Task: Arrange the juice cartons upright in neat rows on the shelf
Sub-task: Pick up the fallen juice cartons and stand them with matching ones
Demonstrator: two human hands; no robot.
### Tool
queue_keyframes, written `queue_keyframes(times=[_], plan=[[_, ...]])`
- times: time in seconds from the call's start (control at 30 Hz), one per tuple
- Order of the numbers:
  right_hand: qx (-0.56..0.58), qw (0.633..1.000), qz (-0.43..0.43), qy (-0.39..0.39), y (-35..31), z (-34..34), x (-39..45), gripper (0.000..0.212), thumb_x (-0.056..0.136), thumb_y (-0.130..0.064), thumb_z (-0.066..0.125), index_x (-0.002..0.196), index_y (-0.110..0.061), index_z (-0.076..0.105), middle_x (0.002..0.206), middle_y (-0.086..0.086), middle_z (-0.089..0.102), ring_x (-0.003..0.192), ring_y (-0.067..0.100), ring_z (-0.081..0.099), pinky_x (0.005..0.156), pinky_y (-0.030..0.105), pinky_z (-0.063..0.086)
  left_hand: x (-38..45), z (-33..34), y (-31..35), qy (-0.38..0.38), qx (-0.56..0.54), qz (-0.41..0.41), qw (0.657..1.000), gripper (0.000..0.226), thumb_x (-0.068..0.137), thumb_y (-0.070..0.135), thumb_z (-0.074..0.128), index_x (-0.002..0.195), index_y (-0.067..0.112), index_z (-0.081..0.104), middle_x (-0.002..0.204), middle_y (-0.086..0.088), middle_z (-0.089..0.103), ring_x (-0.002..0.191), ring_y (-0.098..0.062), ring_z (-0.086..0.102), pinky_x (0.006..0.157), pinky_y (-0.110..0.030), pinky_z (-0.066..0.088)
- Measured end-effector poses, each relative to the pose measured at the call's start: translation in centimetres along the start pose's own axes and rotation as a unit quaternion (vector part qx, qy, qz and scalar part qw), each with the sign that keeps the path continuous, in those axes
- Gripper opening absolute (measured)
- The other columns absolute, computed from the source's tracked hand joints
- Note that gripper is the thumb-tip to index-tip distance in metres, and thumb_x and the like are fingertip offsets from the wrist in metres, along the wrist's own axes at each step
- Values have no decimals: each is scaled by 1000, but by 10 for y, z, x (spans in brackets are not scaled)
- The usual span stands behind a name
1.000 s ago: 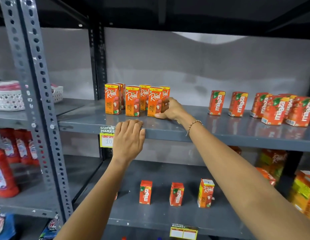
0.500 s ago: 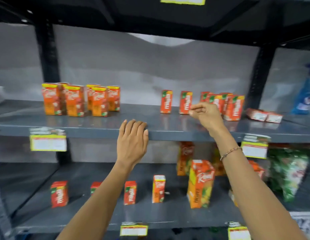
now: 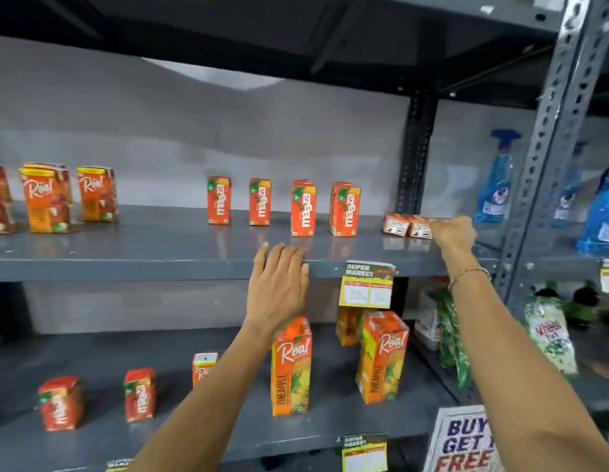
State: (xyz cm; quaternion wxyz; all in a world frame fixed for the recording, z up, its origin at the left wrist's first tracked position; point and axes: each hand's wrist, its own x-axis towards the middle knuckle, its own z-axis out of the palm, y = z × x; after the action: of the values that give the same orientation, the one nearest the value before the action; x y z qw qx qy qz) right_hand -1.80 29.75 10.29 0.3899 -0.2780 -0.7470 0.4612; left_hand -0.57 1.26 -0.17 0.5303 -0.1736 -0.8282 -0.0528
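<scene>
Up on the grey metal shelf [image 3: 160, 253], small red Maaza juice cartons [image 3: 303, 209] stand upright in a loose row, the two nearest the shelf's right post doubled front to back. Just right of them two more cartons [image 3: 406, 225] lie on their sides, touching each other. The right hand [image 3: 452, 231] closes its fingers on the nearer fallen one. The left hand [image 3: 279, 287] rests flat and empty against the shelf's front edge, fingers spread.

I see soft, even light from above, a dark shelf underside [image 3: 262, 35], motion blur at both edges, and wide-angle bending of the uprights [image 3: 555, 137].
</scene>
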Motion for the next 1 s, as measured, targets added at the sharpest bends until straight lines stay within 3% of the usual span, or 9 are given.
queue_keyframes(times=[0.1, 0.23, 0.47, 0.6, 0.7, 0.77, 0.87, 0.93, 1.0], plan=[[-16, 1000, 7, -14, 2, 0, 15, 43, 91, -20, 54, 120, 11, 56, 130, 28, 57, 125, 39, 52, 102, 37, 41, 4, 8, 18, 1, -4, -1, 1000, 36, 95, 26, 35, 107, 11, 65, 106, -6, 67, 102, -26, 62, 105, -41, 30], [-44, 996, -2, -71, 2, 5, 22, 53, 91, -33, 54, 125, 9, 52, 133, 26, 56, 124, 39, 52, 102, 38, 41, 3, 13, 17, -1, 15, 4, 1000, 35, 96, 26, 35, 110, 11, 64, 109, -6, 67, 103, -25, 62, 105, -40, 30], [-88, 991, -30, -99, 4, 13, 33, 22, 88, -24, 59, 93, -2, 62, 113, 21, 68, 100, 33, 63, 76, 33, 45, 1, 15, 20, 14, 12, -18, 1000, 36, 97, 27, 34, 111, 11, 64, 110, -6, 67, 103, -24, 61, 105, -39, 31], [-89, 991, -31, -91, 6, 14, 29, 27, 89, -18, 57, 104, 4, 64, 111, 20, 67, 106, 33, 64, 69, 28, 44, 1, 15, 21, 4, 5, -27, 1000, 37, 98, 27, 32, 112, 11, 63, 113, -6, 65, 106, -24, 60, 106, -40, 31], [-81, 992, -49, -78, 10, 13, 27, 19, 87, -19, 57, 76, -4, 61, 94, 19, 69, 93, 34, 68, 68, 32, 51, 0, 15, 21, 2, 0, -31, 1000, 36, 98, 26, 33, 113, 11, 62, 114, -6, 65, 107, -24, 59, 107, -41, 31], [-72, 994, -46, -73, 13, 12, 28, 29, 86, -18, 58, 61, -9, 48, 87, 17, 67, 81, 29, 66, 59, 30, 49, 0, 15, 22, 2, -1, -32, 999, 35, 98, 26, 34, 113, 12, 61, 114, -5, 65, 107, -24, 59, 107, -40, 30], [-58, 995, -35, -70, 15, 11, 25, 18, 87, -20, 60, 78, -4, 59, 87, 13, 61, 83, 26, 62, 65, 30, 47, 0, 14, 22, -1, 1, -31, 1000, 34, 98, 26, 35, 113, 12, 62, 114, -5, 65, 107, -24, 59, 107, -40, 30], [-49, 996, -31, -63, 16, 10, 20, 28, 87, -24, 63, 101, 0, 63, 100, 16, 66, 95, 29, 65, 74, 32, 48, 0, 13, 21, -8, 5, -28, 1000, 35, 98, 27, 35, 114, 12, 62, 115, -5, 65, 108, -24, 59, 107, -40, 29], [-42, 997, -27, -53, 16, 9, 14, 38, 86, -27, 66, 112, 0, 62, 114, 18, 67, 104, 33, 65, 81, 35, 50, 0, 11, 20, -13, 4, -22, 1000, 36, 98, 27, 34, 115, 12, 61, 115, -5, 65, 108, -24, 60, 107, -39, 28]])
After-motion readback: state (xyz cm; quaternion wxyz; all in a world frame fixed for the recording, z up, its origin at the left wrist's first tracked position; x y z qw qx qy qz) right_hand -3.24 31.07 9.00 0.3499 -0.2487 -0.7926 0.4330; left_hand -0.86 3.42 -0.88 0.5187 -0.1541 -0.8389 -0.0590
